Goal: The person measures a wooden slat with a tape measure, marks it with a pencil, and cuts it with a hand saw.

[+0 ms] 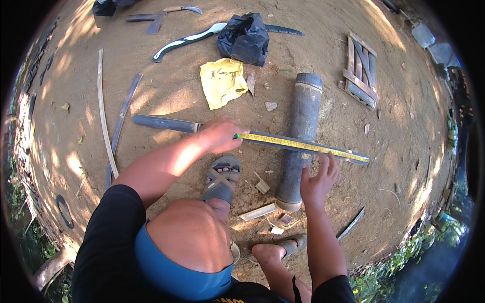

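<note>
A long dark bamboo piece [166, 122] lies crosswise over a thick bamboo log [304, 111] on the ground. Along its right part runs a yellow tape measure [283, 141], drawn out nearly to the far right end. My left hand [221, 135] is closed around the bamboo and the tape measure; a bit of green and black shows at its fingertips, the rest of the case is hidden. My right hand [321, 177] reaches up beside the log, thumb apart from the fingers, its fingertips touching the tape and the bamboo edge.
Ahead lie a yellow cloth-like sheet [222, 83], a black plastic bag [243, 40] over a saw [187, 41], and a hatchet [155, 22]. A small wooden frame [361, 70] is at the right, a blade [351, 223] nearer me. Two thin strips [103, 111] lie left.
</note>
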The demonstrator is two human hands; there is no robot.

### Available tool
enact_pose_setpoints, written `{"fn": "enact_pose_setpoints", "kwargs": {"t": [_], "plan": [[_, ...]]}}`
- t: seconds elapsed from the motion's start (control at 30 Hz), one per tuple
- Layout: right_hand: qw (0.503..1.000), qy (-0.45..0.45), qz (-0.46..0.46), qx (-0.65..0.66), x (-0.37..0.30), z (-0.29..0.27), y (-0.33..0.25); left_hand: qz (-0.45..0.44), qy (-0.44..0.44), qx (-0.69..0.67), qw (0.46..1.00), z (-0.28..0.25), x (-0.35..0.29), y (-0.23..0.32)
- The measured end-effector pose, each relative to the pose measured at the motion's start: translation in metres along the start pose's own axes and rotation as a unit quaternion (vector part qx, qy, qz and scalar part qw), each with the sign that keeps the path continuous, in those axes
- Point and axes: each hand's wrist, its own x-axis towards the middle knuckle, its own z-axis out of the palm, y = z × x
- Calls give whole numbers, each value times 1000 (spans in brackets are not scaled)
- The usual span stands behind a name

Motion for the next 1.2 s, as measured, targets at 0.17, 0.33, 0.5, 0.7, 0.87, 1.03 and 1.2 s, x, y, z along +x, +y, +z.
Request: {"fn": "enact_pose_setpoints", "kwargs": {"t": [0.17, 0.33, 0.5, 0.7, 0.87, 1.03, 1.2], "plan": [[968, -202, -131, -70, 9, 3, -71, 0, -13, -1, 1000, 1, 1, -3], [953, -255, -136, -94, 21, 18, -101, 13, 4, 2, 1000, 4, 1, -8], [944, -281, -123, -123, 19, 29, -94, 12, -2, 23, 1000, 0, 2, -5], [947, -270, -129, -119, 14, 32, -92, 3, -19, 42, 999, -10, 3, -2], [938, -294, -121, -134, 16, 31, -99, 29, 12, 38, 999, -12, 1, -8], [940, -285, -127, -139, 13, 35, -93, 61, 37, 93, 993, -4, -3, -1], [940, -281, -130, -145, 12, 39, -90, 79, 63, 120, 988, 5, -5, 3]]}}
